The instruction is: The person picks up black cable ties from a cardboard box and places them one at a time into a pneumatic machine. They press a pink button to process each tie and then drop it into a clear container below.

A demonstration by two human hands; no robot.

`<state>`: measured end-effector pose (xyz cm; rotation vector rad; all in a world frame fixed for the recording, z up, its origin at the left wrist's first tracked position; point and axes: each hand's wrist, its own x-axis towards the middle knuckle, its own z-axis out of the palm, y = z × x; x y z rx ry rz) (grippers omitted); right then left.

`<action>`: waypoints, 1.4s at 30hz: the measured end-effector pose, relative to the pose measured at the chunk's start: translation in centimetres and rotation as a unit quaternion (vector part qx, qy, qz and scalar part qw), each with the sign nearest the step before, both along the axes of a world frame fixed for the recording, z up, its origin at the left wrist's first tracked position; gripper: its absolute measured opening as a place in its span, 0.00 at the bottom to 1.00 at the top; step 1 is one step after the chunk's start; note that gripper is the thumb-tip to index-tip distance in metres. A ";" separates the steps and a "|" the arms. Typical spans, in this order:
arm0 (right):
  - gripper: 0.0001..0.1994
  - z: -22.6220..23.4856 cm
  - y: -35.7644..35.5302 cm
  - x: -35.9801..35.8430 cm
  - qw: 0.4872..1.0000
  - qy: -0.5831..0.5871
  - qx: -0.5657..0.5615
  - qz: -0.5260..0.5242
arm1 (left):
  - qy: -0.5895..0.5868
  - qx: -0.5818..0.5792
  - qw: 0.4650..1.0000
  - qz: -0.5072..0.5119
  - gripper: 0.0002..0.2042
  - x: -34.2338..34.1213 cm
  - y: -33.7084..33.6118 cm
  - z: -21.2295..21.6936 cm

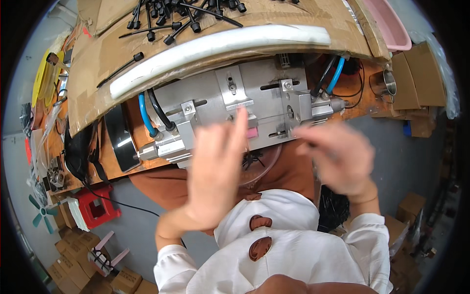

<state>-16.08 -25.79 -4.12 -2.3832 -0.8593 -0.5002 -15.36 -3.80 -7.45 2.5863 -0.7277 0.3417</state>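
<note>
My left hand [215, 164] is over the near left part of a metal fixture [210, 93], fingers stretched out and blurred by motion. Its longest fingertip overlaps the lower end of the centre bracket [232, 88]; whether it touches cannot be told. Below that bracket, a small pink piece [252, 133] shows beside my fingers. My right hand [340, 154] is beyond the fixture's near right edge, its fingers bent and smeared, so anything in them is hidden. Pneumatic cylinders sit at both ends: the left cylinder [169, 147] and the right cylinder [323, 105].
Cardboard [293, 14] behind the fixture carries a white padded strip [220, 46] and several black threaded rods with knobs [196, 24]. Blue hoses, like the left hose [143, 112], rise from the cylinders. A metal cup [383, 83] stands right. A clear bowl [264, 166] with black parts rests below.
</note>
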 end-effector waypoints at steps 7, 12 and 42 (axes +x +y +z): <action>0.30 -9.3 5.0 -3.0 0.997 0.028 0.053 -0.044 | -0.164 -0.024 0.983 -0.079 0.14 19.3 2.5 6.5; 0.29 -9.8 5.9 -2.3 0.997 0.033 0.041 -0.063 | -0.111 -0.223 0.968 -0.025 0.07 17.7 1.0 7.0; 0.05 5.0 -3.6 6.3 0.931 0.027 0.349 -0.104 | 0.030 0.003 0.999 0.041 0.36 -3.5 -2.9 -5.0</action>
